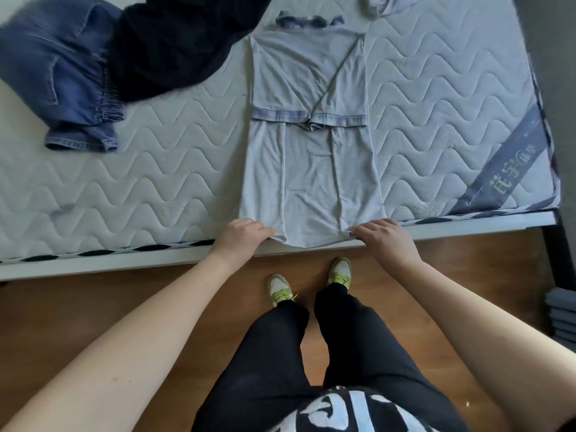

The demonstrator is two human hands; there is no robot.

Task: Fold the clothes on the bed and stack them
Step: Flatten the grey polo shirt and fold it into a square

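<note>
1. Mattress (156, 182), bare, wavy quilting, fills the upper frame; a grey branded band crosses its near right corner. Far edge and left end cut off.
2. Grey T-shirt (308, 151) lies flat mid-mattress, collar away from me, both sleeves folded inward so their plaid-trimmed cuffs meet at the middle. Its hem hangs just over the near mattress edge.
3. Black garment (174, 42), heaped at the far left, partly over the jeans (59, 76); tops of both cut off, so type of the black piece unclear.
4. Pale garment (378, 3) at the top edge, mostly out of frame.
5. My left hand (241, 236) grips the hem's left corner; fingertips curl under the cloth, hidden.
6. My right hand (385, 240) pinches the hem's right corner, fingers close together, tips on the fabric edge.
</note>
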